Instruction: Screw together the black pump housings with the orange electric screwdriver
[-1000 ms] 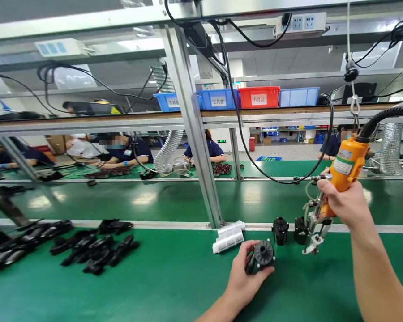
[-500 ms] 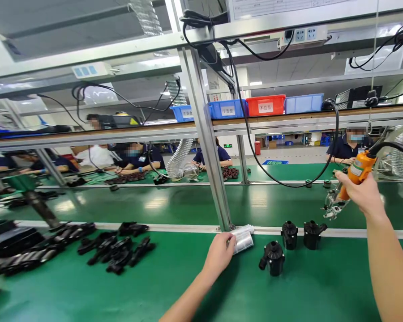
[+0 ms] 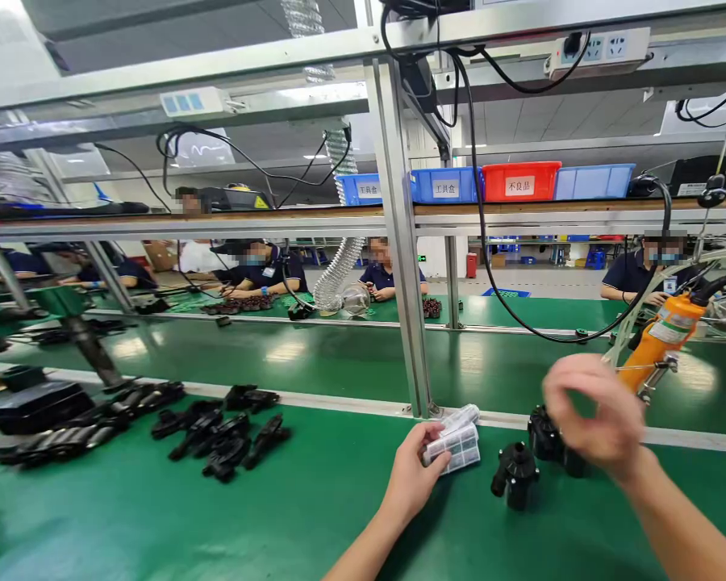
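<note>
Change: right hand [image 3: 598,411] has come off the orange driver [image 3: 662,335], now at its 1 o'clock; right fingers loosely curled, blurred, look empty, in front of two black housings [image 3: 543,436], so that hand reads as free; left hand [image 3: 415,472] now has fingers pinched on the 9 o'clock end of a white gridded case [image 3: 465,450]; third housing [image 3: 519,478] upright on the surface [image 3: 315,516], case's 4 o'clock

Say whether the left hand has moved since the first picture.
Yes. Judged against the metal post, the left hand has shifted left, from a black pump to the white case.
</note>
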Motion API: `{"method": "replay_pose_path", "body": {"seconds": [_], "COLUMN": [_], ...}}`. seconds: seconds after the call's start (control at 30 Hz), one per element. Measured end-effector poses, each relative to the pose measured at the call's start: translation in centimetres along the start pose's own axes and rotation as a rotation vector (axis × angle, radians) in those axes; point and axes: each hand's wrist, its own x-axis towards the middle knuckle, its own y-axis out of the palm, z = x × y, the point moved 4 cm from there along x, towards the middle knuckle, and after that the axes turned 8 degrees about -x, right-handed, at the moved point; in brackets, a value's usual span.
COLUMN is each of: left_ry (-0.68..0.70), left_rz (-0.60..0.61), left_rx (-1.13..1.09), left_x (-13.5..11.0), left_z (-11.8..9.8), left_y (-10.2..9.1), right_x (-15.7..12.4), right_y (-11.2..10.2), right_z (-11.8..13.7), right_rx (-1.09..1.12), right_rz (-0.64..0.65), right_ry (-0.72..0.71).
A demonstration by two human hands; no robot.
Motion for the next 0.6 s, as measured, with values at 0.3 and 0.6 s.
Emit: {"method": "replay_pose_path", "body": {"seconds": [0.3, 0.6], "left_ry": [0.133, -0.103], "left_rz": [-0.076, -0.082], "left_rx": [-0.336, -0.465], "left_x": [-1.3, -1.4], "left_z": [-2.8, -2.6], "left_y": [0.1, 0.6], "right_x": [-6.5, -6.9], "right_y": [13.3, 13.5], "right_z": [0.1, 0.0], "right_rx": [0.344, 0.39], "right_rz": [0.847, 0.768], "right_ry": [0.448, 0.494]}}
